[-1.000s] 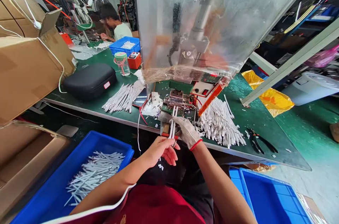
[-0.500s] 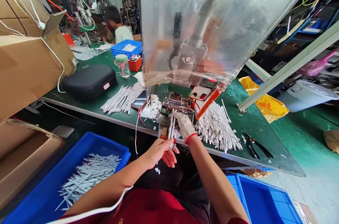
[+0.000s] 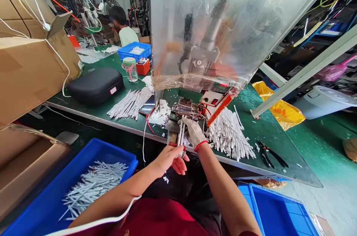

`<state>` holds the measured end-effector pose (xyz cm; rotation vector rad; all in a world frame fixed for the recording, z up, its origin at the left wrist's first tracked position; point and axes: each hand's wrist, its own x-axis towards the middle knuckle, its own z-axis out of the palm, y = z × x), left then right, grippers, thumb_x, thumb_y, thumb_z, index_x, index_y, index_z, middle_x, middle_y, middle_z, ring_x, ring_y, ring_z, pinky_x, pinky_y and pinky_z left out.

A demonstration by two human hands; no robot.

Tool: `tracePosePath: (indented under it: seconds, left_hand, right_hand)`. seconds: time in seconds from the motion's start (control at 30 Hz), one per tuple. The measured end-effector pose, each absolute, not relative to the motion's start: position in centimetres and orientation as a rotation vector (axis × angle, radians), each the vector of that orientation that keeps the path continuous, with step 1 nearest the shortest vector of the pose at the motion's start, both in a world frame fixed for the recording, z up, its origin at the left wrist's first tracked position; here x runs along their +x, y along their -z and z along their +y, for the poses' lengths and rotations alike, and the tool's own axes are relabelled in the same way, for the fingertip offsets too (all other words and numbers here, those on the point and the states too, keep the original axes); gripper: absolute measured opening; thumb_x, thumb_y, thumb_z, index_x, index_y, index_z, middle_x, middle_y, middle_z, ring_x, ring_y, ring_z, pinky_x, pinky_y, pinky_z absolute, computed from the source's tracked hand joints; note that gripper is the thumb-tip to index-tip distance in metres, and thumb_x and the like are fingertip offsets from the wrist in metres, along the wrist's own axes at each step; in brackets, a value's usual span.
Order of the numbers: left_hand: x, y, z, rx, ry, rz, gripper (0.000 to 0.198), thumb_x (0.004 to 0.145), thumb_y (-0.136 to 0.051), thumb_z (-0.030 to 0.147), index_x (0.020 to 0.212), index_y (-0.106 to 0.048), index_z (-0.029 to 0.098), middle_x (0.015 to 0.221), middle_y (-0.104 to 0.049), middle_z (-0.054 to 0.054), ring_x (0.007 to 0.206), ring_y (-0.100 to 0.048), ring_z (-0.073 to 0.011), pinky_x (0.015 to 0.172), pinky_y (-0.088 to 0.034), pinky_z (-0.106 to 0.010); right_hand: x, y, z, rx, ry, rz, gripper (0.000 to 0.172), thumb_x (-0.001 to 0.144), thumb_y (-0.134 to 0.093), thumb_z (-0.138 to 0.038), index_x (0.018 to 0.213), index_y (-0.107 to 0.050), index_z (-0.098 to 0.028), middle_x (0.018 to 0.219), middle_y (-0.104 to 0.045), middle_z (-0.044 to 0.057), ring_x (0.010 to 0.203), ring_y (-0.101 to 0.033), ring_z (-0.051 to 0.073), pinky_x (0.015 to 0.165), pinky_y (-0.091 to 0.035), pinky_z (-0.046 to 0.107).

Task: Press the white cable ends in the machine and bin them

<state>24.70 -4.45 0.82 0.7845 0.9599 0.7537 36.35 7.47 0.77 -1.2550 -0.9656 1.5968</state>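
Pair of white plastic strips point(image 3: 181, 135) upright just before the machine's exposed circuit board point(image 3: 186, 110), at the near edge of the green workbench point(image 3: 279, 150): gloved right hand point(image 3: 195, 133) closed on them, bare left hand point(image 3: 167, 159) with narrowly curled fingers at their lower ends, grip unclear.

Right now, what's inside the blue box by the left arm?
The blue plastic crate holds a heap of long, thin white pieces. The heap covers the crate's floor, so anything lying under it cannot be seen, and the left forearm hides one corner.

Cable pile point(image 3: 228, 133) on workbench point(image 3: 281, 150), cable bin point(image 3: 41, 195) left, co-worker point(image 3: 125, 27) behind
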Motion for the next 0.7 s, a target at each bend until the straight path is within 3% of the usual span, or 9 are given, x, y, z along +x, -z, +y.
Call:
tracePosePath:
  seconds: [0.17, 0.3, 0.4, 0.53, 0.7]
  left_hand:
    - [24.5, -1.4, -5.3, 0.812, -0.744, 0.95, 0.061, 0.076, -0.059, 0.071, 0.079, -0.067, 0.01, 0.06, -0.069, -0.01, 0.049, -0.066, -0.0193, 0.046, -0.046, -0.024]
    - [22.7, -0.4, -7.4, 0.923, -0.578, 0.892, 0.052, 0.083, -0.053, 0.065, 0.082, -0.062, 0.014, 0.061, -0.068, -0.006, 0.043, -0.061, -0.0159, 0.043, -0.042, -0.022]
    - [21.4, 0.2, -8.9, 1.148, -0.499, 1.003, 0.048, 0.092, -0.041, 0.062, 0.077, -0.056, 0.019, 0.05, -0.057, 0.001, 0.037, -0.048, -0.0116, 0.042, -0.034, -0.022]
    - [21.2, -1.7, -10.4, 1.567, -0.654, 1.211, 0.046, 0.102, -0.03, 0.045, 0.067, -0.046, 0.021, 0.048, -0.039, 0.005, 0.047, -0.04, -0.0112, 0.057, -0.032, -0.025]
    - [20.3, -4.8, -13.3, 1.6, -0.602, 1.128, 0.049, 0.102, -0.032, 0.045, 0.062, -0.047, 0.021, 0.058, -0.044, 0.001, 0.059, -0.043, -0.0139, 0.063, -0.031, -0.028]
  right_hand:
    - [36.5, -1.1, 6.4, -1.208, -1.598, -1.002, 0.031, 0.075, -0.07, -0.047, 0.071, -0.07, -0.016, 0.056, -0.057, 0.0, 0.045, -0.042, 0.011, 0.039, -0.029, 0.023]
    - [37.7, -2.0, 4.1, -1.074, -1.659, -1.026, 0.037, 0.077, -0.071, -0.053, 0.082, -0.071, -0.016, 0.068, -0.065, 0.004, 0.053, -0.053, 0.014, 0.049, -0.043, 0.025]
    - [38.3, -2.6, 2.4, -0.974, -1.642, -0.924, 0.037, 0.077, -0.072, -0.054, 0.082, -0.069, -0.017, 0.075, -0.066, 0.006, 0.063, -0.058, 0.018, 0.059, -0.051, 0.03]
    - [37.6, -3.2, 1.0, -0.835, -1.497, -0.695, 0.032, 0.071, -0.079, -0.046, 0.077, -0.061, -0.02, 0.074, -0.061, 0.003, 0.065, -0.057, 0.016, 0.063, -0.052, 0.03]
    - [40.6, -6.7, 2.3, -0.945, -1.241, -0.748, 0.035, 0.08, -0.068, -0.052, 0.071, -0.048, -0.025, 0.066, -0.051, -0.002, 0.059, -0.052, 0.013, 0.06, -0.051, 0.028]
